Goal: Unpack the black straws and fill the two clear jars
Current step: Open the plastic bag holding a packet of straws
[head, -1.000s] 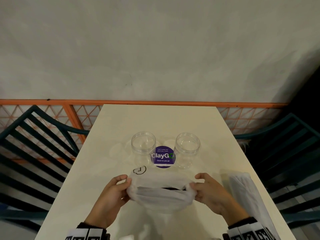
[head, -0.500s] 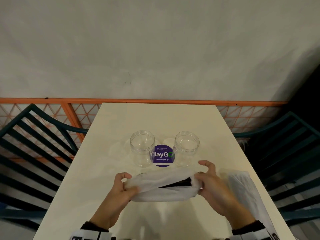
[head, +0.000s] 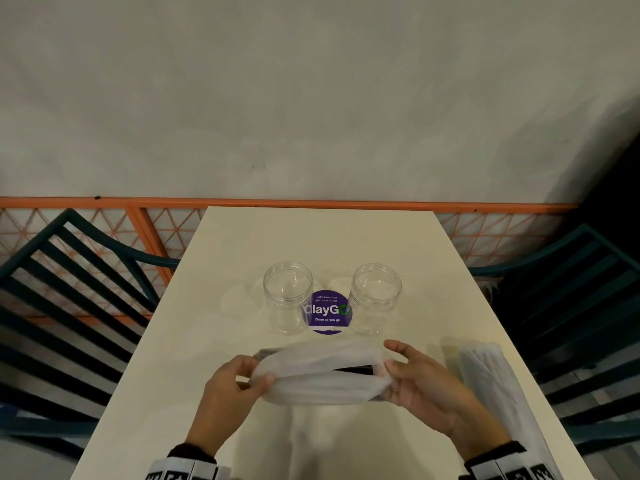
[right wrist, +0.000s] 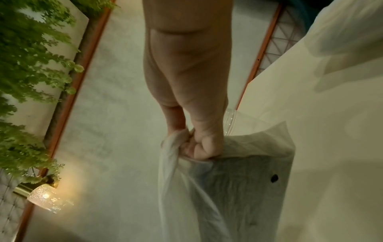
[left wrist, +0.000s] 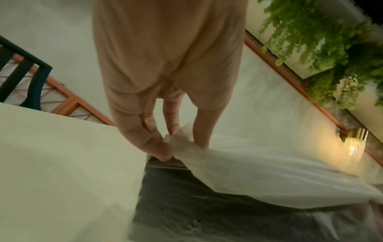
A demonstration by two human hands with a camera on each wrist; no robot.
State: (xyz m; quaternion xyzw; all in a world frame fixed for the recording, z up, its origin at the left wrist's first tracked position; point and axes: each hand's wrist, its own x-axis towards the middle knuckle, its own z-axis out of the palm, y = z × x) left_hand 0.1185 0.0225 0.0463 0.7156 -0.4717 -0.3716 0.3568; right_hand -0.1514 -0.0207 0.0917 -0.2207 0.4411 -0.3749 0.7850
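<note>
Two clear jars stand open and upright on the cream table (head: 325, 237), the left jar (head: 287, 297) and the right jar (head: 376, 297) side by side. In front of them I hold a milky plastic bag (head: 322, 379) of black straws (head: 353, 369) stretched between both hands. My left hand (head: 254, 375) pinches the bag's left end (left wrist: 182, 144) between thumb and fingers. My right hand (head: 391, 372) grips the right end (right wrist: 178, 144), the film bunched in curled fingers. The dark straw bundle (left wrist: 186, 204) shows through the film (right wrist: 238, 188).
A purple round sticker (head: 327, 311) lies on the table between the jars. A second milky plastic pack (head: 491, 382) lies along the table's right edge. Dark green slatted chairs stand left (head: 69, 289) and right (head: 571, 289). An orange rail (head: 311, 203) and wall close the far end.
The bag has been pulled flatter and wider, its mouth narrowing. Both hands shifted slightly away from me and apart, the right one turning to grip the right end.
</note>
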